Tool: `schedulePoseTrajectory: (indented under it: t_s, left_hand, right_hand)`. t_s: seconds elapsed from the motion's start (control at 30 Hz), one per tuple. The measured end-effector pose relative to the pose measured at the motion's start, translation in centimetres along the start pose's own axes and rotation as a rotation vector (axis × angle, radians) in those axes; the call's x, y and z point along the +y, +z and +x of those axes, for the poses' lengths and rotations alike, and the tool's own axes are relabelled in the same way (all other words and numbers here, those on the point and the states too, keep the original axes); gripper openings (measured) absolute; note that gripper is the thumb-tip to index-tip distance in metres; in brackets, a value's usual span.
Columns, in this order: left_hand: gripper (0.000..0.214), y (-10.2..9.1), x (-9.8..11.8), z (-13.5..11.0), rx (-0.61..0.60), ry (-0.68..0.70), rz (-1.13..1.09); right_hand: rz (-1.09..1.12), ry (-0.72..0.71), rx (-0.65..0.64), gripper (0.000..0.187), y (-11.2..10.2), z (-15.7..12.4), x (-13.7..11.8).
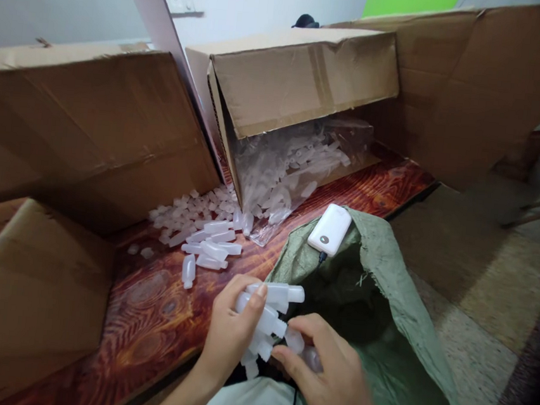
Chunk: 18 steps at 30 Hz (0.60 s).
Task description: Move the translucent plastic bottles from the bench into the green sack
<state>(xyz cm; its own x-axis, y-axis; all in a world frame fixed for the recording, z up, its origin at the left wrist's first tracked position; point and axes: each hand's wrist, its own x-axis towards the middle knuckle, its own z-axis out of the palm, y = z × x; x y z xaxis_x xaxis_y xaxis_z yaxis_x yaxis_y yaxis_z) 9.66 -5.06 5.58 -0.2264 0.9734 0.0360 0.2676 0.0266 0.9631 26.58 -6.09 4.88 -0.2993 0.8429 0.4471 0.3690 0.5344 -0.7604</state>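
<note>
My left hand [234, 326] is closed around several small translucent plastic bottles [265, 320], their necks pointing right. One at the top of the bunch has a cap on; a lower one shows a bare threaded neck. Close beside those necks, my right hand [325, 367] is curled, its fingers around a translucent plastic cap [293, 340]. Another pale rounded piece lies deeper in the right palm, partly hidden by the fingers. Both hands are over my lap, by the mouth of a green woven sack [398, 304].
Loose bottles [213, 248] and a heap of caps [193, 211] lie on the wood-grain table [155, 306]. Behind, an open cardboard box [305, 78] holds a clear bag [277, 171] of bottles. A white power bank [330, 227] with a cable rests on the sack's rim. Cardboard walls stand left and right.
</note>
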Motion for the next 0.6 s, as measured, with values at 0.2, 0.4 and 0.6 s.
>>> schedulePoseTrajectory:
  t_s: [0.2, 0.4, 0.6]
  left_hand:
    - [0.028, 0.22, 0.21, -0.38, 0.014, 0.01, -0.007]
    - [0.03, 0.5, 0.15, -0.46, 0.015, -0.054, -0.066]
    - [0.032, 0.61, -0.24, -0.7, 0.038, -0.058, -0.086]
  right_hand:
    - [-0.024, -0.122, -0.005, 0.024, 0.03, 0.35, -0.22]
    - [-0.071, -0.174, 0.065, 0.018, 0.35, -0.3, -0.21]
    - [-0.131, -0.127, 0.01, 0.021, -0.07, -0.16, 0.07]
